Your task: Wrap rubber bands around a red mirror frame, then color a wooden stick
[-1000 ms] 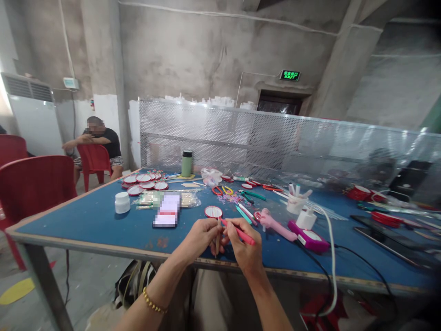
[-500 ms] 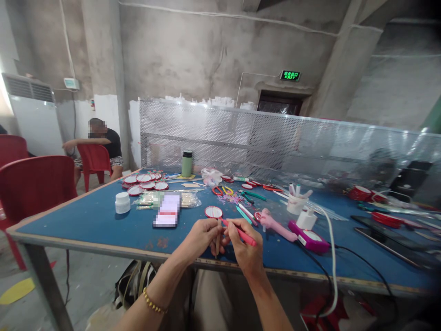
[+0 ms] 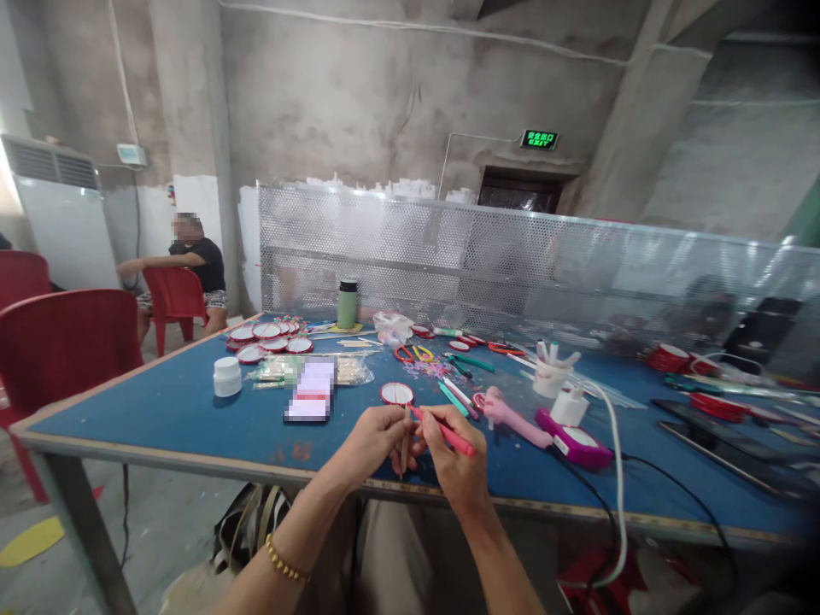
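Note:
My left hand (image 3: 377,434) is closed around a thin wooden stick (image 3: 405,454) near the table's front edge. Between the fingers of my right hand (image 3: 459,470) is a red marker pen (image 3: 453,436), its tip pointing at the upper part of the stick. Just beyond my fingertips is a round white disc (image 3: 397,394) with a red rim. Whether the stick joins the disc cannot be seen, as my fingers cover that spot. To the right of the disc lie several pens (image 3: 456,397).
On the blue table (image 3: 160,427) are a phone (image 3: 311,391), a white jar (image 3: 227,377), red-rimmed discs (image 3: 269,331) and a green bottle (image 3: 347,305). At right are a pink glue gun (image 3: 516,418), a purple box (image 3: 573,442) with cables, and a pen cup (image 3: 549,378). A person (image 3: 198,252) sits at left.
My hands, the stick and the marker stay almost in place, with only a very slight shift of the marker. The seated person at left has raised their head.

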A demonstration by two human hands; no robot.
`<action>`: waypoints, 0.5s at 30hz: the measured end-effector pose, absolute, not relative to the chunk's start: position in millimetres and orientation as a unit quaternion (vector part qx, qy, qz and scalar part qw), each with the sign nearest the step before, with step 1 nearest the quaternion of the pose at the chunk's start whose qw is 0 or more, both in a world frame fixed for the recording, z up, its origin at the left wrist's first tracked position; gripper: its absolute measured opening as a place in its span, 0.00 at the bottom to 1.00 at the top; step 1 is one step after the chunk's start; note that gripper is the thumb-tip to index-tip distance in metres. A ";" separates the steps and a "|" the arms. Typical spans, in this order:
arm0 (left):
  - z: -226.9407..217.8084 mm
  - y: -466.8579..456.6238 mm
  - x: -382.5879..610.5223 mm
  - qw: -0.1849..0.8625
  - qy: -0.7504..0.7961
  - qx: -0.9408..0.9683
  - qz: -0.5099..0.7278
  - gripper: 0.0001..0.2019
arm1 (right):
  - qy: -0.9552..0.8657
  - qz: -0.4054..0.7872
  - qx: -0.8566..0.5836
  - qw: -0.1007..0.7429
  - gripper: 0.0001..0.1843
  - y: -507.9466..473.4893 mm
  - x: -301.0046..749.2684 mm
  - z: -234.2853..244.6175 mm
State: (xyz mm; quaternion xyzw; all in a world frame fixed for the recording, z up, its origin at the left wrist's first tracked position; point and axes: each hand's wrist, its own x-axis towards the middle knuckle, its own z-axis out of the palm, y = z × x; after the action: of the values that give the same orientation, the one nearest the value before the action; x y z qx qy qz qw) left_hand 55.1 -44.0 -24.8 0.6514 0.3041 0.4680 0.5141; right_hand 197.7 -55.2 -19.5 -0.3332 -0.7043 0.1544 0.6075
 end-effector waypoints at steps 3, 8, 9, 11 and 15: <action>-26.4 -42.7 55.1 0.517 0.297 0.651 0.469 0.21 | -0.706 0.151 -0.333 0.606 0.10 -55.4 197.6 -18.1; -26.6 -42.6 54.9 0.515 0.297 0.650 0.473 0.21 | -0.707 0.153 -0.334 0.604 0.09 -56.3 198.2 -17.4; -25.9 -43.2 55.0 0.513 0.299 0.650 0.474 0.21 | -0.707 0.152 -0.334 0.604 0.09 -56.4 198.4 -17.9; -24.2 -44.6 55.2 0.512 0.302 0.648 0.477 0.20 | -0.705 0.148 -0.333 0.608 0.09 -56.3 199.0 -19.4; -22.1 -46.4 55.6 0.517 0.299 0.646 0.475 0.20 | -0.695 0.140 -0.337 0.620 0.08 -54.9 199.5 -21.4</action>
State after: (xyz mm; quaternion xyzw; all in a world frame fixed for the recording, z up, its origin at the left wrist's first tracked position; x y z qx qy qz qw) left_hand 55.6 -46.4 -22.1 0.6460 0.2991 0.4749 0.5174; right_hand 199.5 -54.9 -21.4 -0.3369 -0.6945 0.1404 0.6200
